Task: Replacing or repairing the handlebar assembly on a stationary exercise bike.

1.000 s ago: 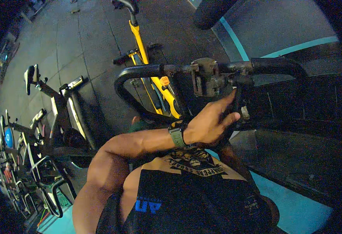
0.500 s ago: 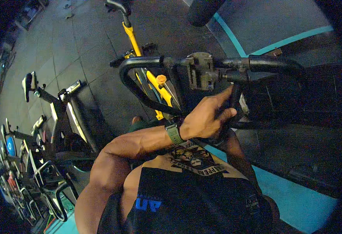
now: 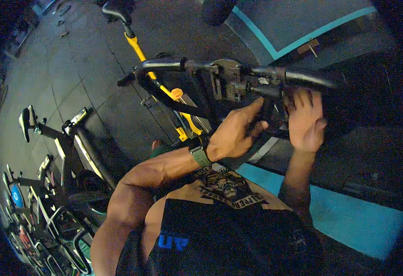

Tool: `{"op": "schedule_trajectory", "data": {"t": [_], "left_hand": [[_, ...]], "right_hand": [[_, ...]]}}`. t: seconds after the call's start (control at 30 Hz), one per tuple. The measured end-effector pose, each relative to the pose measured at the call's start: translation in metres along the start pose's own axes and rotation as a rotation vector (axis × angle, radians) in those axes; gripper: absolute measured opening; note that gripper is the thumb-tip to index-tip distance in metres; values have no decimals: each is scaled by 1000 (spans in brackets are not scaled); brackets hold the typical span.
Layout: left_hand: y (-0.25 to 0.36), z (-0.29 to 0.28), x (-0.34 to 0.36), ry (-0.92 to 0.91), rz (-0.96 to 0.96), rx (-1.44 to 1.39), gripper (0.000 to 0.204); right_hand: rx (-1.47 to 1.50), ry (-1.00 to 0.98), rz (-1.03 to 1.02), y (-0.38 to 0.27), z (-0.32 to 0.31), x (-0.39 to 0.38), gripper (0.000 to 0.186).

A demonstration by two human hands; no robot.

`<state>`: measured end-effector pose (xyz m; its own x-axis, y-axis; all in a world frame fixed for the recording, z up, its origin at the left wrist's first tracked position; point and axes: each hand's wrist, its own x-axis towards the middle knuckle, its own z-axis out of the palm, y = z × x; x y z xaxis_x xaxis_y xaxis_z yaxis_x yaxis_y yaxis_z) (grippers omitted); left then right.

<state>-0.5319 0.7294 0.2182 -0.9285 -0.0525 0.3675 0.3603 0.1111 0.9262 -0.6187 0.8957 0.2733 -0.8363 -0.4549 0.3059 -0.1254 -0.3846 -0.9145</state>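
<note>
In front of me is a black handlebar (image 3: 167, 65) with curved grips and a dark metal bracket (image 3: 227, 76) at its middle. My left hand (image 3: 233, 133), below the bracket, has its fingers closed around a dark piece that I cannot make out; the index finger stretches toward the bar and the thumb lies apart. A green-strapped watch (image 3: 199, 154) is on that wrist. My right hand (image 3: 306, 122) is raised just below the bar's right part, slightly blurred, its fingers apart and a little bent, with nothing visible in them. A small white patch (image 3: 263, 81) shows on the bar.
A yellow and black exercise bike (image 3: 135, 48) stands beyond the handlebar, its saddle (image 3: 115, 11) farther away. More bikes (image 3: 75, 133) line the left side. Dark tiles (image 3: 59, 78) cover the floor. Turquoise strips (image 3: 357, 221) run on the right, and a dark column (image 3: 216, 10) stands at the top.
My right hand has come out from behind the left one and moved up and right, toward the bar. My left hand keeps its place beneath the bracket. The whole view has shifted slightly.
</note>
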Motion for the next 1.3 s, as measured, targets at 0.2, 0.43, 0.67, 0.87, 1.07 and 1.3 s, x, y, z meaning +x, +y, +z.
{"op": "schedule_trajectory", "data": {"t": [0.2, 0.43, 0.67, 0.87, 1.07, 1.3], "left_hand": [[-8, 5, -3, -190, 22, -85, 47], [0, -6, 6, -150, 103, -50, 48], [-8, -51, 31, -159, 186, 44, 46], [-27, -62, 27, -202, 99, 140, 46], [-43, -53, 22, -120, 44, -31, 39], [-29, -66, 30, -307, -154, 174, 38]], "right_hand": [[306, -400, -104, -7, 21, 30, 71], [537, -184, -177, -26, 40, 38, 38], [731, -69, -147, -6, 48, 70, 28], [777, -209, -175, 33, 38, 77, 19], [795, -233, -144, 49, 34, 76, 19], [904, -116, -54, 53, 29, 82, 23]]}}
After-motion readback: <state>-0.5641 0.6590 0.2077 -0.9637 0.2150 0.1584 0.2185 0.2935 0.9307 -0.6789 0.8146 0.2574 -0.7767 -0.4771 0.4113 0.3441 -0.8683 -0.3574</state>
